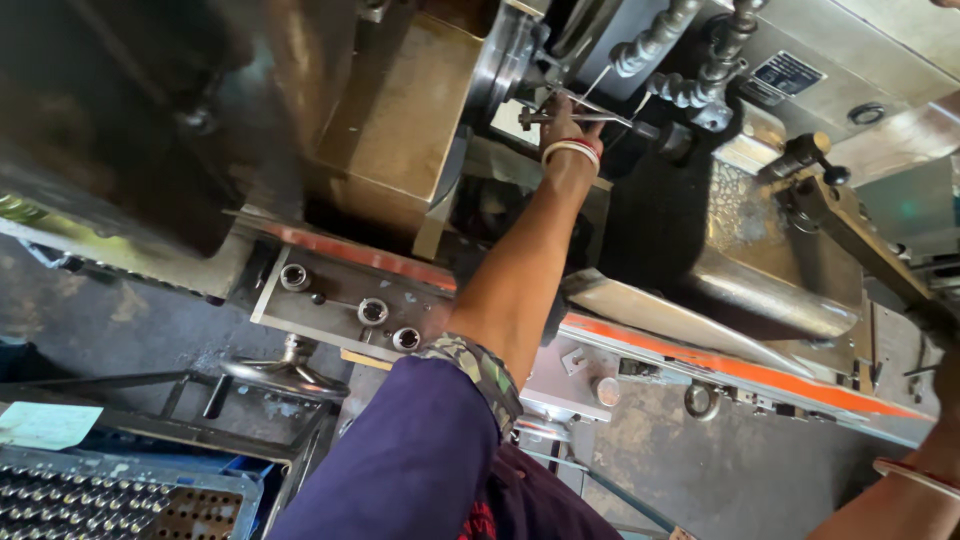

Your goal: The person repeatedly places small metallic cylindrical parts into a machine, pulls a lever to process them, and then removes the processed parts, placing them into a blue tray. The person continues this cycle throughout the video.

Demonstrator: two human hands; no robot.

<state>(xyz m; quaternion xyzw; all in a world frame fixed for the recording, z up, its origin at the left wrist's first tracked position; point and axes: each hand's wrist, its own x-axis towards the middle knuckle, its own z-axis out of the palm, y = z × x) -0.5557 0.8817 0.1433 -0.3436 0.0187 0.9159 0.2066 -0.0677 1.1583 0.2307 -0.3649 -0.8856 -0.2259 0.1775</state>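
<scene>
Head view looks down on a lathe-like machine (pixel 400 130) with an orange-striped bed (pixel 740 365). At about 12 o'clock the left hand (pixel 565 125) reaches far forward, its fingers closed around a thin metal rod (pixel 600 118) just beside the shiny round chuck (pixel 500 60). White and red bangles (pixel 571 150) sit on that wrist, and a dark blue sleeve (pixel 410 450) covers the upper arm. At 4 o'clock only the right forearm with a bangle (pixel 915 475) shows at the frame edge; the right hand itself is out of sight. At 8 o'clock a blue crate (pixel 240 485) holds rows of small metal parts (pixel 90 500), near a handwheel (pixel 285 372).
</scene>
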